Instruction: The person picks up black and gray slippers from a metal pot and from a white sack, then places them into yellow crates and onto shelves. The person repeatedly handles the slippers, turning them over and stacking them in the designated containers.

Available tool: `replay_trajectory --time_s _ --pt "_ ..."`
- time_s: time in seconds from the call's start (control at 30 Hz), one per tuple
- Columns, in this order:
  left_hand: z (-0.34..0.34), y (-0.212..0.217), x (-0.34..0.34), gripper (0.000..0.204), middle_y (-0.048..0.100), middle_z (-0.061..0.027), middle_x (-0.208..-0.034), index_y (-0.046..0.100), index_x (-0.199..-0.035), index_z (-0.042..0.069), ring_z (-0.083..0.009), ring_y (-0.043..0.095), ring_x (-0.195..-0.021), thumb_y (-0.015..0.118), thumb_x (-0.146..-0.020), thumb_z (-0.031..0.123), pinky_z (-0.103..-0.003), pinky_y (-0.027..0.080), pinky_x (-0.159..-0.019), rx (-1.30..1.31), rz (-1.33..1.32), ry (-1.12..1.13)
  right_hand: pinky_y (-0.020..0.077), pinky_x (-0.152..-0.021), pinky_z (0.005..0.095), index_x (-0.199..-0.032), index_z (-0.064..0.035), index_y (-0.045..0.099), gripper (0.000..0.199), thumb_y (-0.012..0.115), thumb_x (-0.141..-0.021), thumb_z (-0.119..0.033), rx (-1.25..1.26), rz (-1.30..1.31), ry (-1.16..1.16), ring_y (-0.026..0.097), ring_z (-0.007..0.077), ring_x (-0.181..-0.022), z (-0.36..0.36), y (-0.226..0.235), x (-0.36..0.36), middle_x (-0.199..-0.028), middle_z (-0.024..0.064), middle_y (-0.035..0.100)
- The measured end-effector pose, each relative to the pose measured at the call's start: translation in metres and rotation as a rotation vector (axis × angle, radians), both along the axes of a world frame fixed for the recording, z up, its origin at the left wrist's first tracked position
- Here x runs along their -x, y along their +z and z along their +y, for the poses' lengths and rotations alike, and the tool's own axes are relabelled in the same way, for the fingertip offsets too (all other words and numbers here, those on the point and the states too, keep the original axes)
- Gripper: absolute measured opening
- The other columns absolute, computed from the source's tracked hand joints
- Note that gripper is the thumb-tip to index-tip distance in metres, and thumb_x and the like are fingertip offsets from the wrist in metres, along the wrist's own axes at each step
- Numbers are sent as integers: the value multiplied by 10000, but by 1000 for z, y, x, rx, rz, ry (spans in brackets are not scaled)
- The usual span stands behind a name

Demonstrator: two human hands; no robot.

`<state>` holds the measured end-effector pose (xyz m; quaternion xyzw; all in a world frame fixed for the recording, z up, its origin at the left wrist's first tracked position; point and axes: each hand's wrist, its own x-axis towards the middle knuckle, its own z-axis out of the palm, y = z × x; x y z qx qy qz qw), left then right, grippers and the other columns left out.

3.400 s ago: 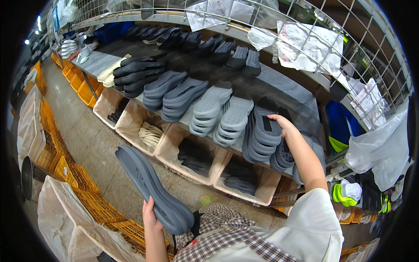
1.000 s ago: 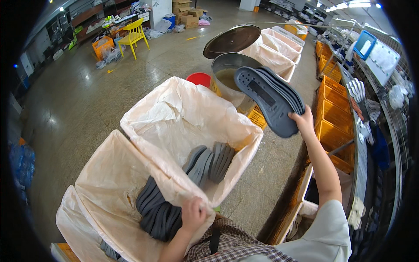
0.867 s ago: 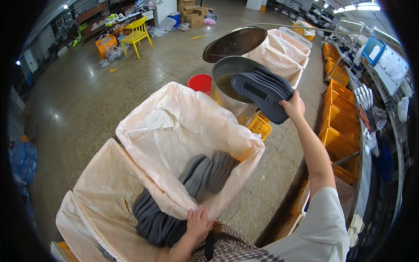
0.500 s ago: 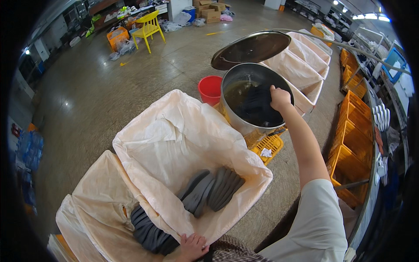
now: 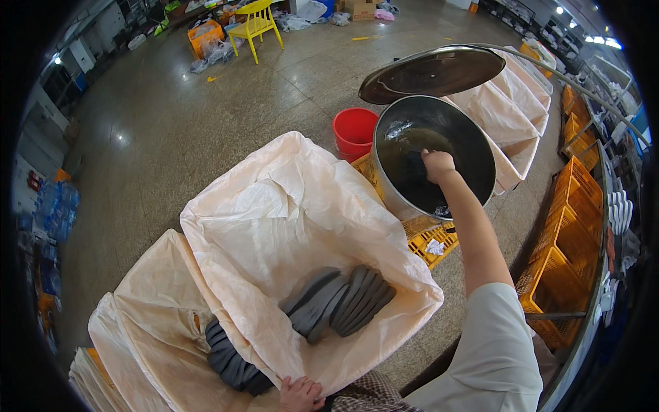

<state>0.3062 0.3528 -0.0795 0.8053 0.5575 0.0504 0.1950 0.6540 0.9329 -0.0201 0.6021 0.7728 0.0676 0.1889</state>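
My right hand point(image 5: 437, 166) reaches down into a large round metal pot point(image 5: 480, 147) of murky liquid. Its fingers are closed on a black piece point(image 5: 413, 167), mostly under the surface, whose kind I cannot make out. My left hand point(image 5: 301, 395) lies at the near edge of a cloth-lined bin point(image 5: 240, 206), fingers curled over the fabric rim. Inside that bin sit bundles of dark grey sole-shaped pieces point(image 5: 336, 302). More grey pieces point(image 5: 232, 357) lie in the lined bin point(image 5: 151, 309) to its left.
A round metal lid point(image 5: 432, 72) is tilted behind the pot. A red bucket point(image 5: 353, 130) stands left of the pot, which rests on a yellow crate point(image 5: 432, 240). Further lined bins point(image 5: 508, 110) are behind it; orange crates point(image 5: 556, 254) line the right. A yellow chair point(image 5: 254, 26) stands far off.
The view has shifted, so the pot appears larger and farther right. My right hand has moved toward the pot's middle, and the broad black mass beneath it now shows only as a small dark part.
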Motion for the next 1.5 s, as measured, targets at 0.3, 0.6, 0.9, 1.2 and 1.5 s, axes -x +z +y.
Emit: replay_trajectory --time_s 0.3,0.6,0.9,1.2,1.5 --pt "-5 -3 2 287 589 -19 -977 598 -921 170 -212 542 -1004 632 -701 351 -585 339 -883 -58 -37 2 523 -765 387 -1171 -58 512 509 686 -697 -113 -70 -18 39 638 293 -952 -26 67 -23 -1012 139 650" --pt "-7 -13 8 256 590 17 -775 618 -764 192 -168 561 -861 657 -657 421 -497 330 -866 -281 -67 -29 528 -680 408 -1224 -83 466 555 651 -700 -95 -445 -67 108 647 296 -848 -103 167 -48 -938 122 620" --pt "-18 -19 14 313 594 -3 -821 605 -829 165 -171 550 -891 656 -687 440 -468 345 -890 -345 -85 -9 524 -655 379 -1247 -113 478 455 554 -799 -102 -711 -219 212 638 259 -849 -151 197 -54 -929 86 600" --pt "-50 -8 54 379 593 -23 -1055 580 -1054 140 -198 536 -1077 657 -740 338 -466 351 -962 -348 -223 64 530 -672 389 -1237 -118 472 448 569 -799 -115 -541 -389 161 647 245 -871 -189 200 -38 -985 80 613" --pt "-122 18 186 314 597 -53 -1101 598 -1022 110 -248 515 -1131 637 -713 154 -501 342 -973 -353 -138 589 506 -764 479 -1365 -170 361 668 661 -769 -162 -729 83 -141 605 363 -987 -272 250 42 -1176 159 587"
